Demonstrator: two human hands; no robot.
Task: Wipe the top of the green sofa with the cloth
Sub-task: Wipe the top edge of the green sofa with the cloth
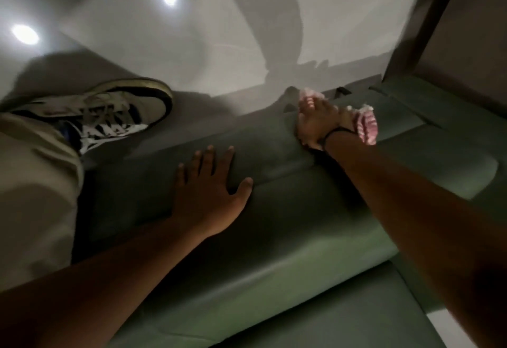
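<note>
The right hand [318, 125] is pressing the pink cloth [366, 128] onto the green sofa [288, 224] top, hiding most of it; the left hand [211, 191] is lying flat, fingers spread, nearby.

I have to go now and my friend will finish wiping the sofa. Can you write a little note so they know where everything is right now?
Right hand: pressed down on the pink cloth, far along the top of the green sofa, near the wall.
Left hand: empty, fingers spread flat on the sofa top, closer to you, steadying.
A shoe is on the floor behind the sofa, to the left.
Done: wiping is under way; how much is already clean cannot be told from the picture.
Left: probably go over the whole sofa top again, including the part under the left hand.
</note>
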